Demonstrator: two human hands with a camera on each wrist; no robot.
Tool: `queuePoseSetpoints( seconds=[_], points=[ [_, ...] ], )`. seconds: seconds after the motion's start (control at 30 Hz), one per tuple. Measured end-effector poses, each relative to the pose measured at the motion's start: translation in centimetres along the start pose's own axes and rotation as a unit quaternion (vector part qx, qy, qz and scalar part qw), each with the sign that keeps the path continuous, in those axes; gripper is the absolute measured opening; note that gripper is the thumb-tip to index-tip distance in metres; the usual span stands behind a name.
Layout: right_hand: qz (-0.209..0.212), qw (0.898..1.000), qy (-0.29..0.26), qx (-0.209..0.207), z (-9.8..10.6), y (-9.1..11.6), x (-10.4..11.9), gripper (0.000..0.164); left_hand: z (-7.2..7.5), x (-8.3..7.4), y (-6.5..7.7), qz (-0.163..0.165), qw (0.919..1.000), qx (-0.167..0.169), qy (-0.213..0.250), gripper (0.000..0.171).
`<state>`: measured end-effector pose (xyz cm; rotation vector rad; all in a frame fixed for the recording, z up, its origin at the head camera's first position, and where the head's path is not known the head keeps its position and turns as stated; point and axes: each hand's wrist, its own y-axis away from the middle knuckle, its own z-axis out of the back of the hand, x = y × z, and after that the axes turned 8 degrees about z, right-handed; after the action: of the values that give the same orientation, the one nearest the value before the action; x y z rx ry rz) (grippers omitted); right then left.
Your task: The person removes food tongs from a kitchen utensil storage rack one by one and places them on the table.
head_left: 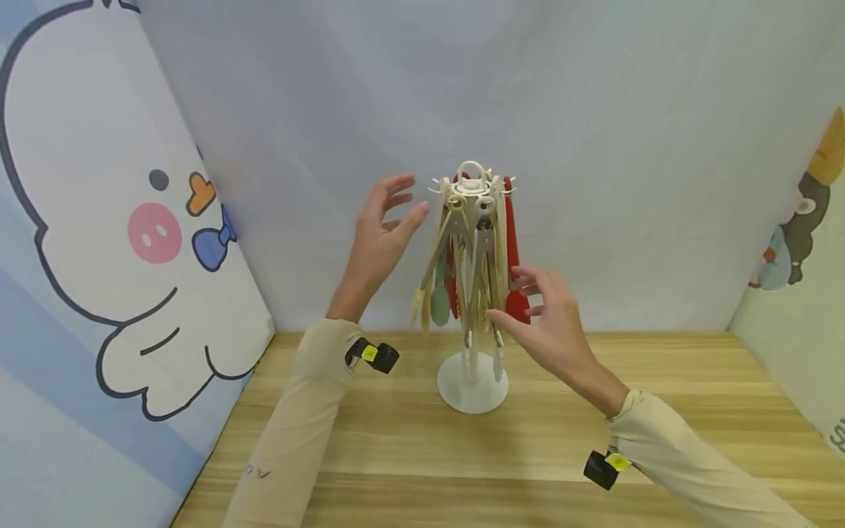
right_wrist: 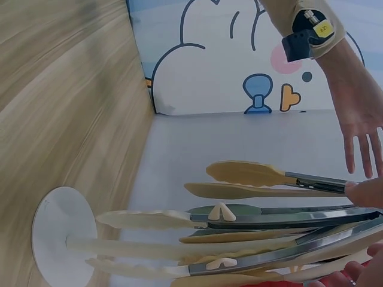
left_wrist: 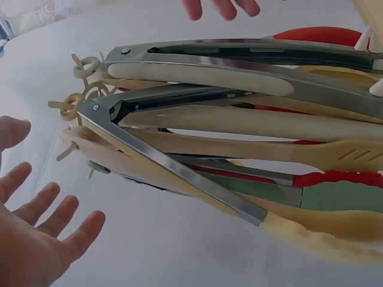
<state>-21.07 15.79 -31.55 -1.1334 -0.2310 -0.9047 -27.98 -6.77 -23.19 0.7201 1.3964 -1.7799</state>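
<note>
A white utensil stand (head_left: 472,189) with a ring on top stands upright, hung all round with kitchen tools. White-tipped tongs (head_left: 485,253) and yellow-tipped tongs (left_wrist: 173,161) hang at the front from hooks, their arms spread. A red utensil (head_left: 518,304) hangs on the right and a green one (head_left: 440,304) on the left. My left hand (head_left: 381,238) hovers beside the stand's top left, fingers spread and holding nothing. Lower, at the right, my right hand (head_left: 553,317) has its fingers loosely bent around the hanging tools' side; whether it touches the red utensil I cannot tell.
The stand's round white base (head_left: 473,400) rests on a wood-grain table (head_left: 396,469). A pale grey backdrop (head_left: 317,147) rises behind it. Side panels carry cartoon figures, a white bird (head_left: 86,183) on the left. Black wrist cameras (head_left: 383,358) sit on both sleeves.
</note>
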Motion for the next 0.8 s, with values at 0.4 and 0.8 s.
queuePoseSetpoints(
  seconds=[0.4,0.8],
  points=[
    [0.03,0.999,0.013,-0.019,-1.8,-1.1,0.6,0.058,-1.3,0.0,-1.4,0.001,0.9996,0.016,-0.021,0.045],
    [0.017,0.999,0.021,-0.028,-2.3,-1.8,0.6,0.061,-1.0,-1.8,-2.7,0.018,0.9927,0.11,-0.047,0.039]
  ],
)
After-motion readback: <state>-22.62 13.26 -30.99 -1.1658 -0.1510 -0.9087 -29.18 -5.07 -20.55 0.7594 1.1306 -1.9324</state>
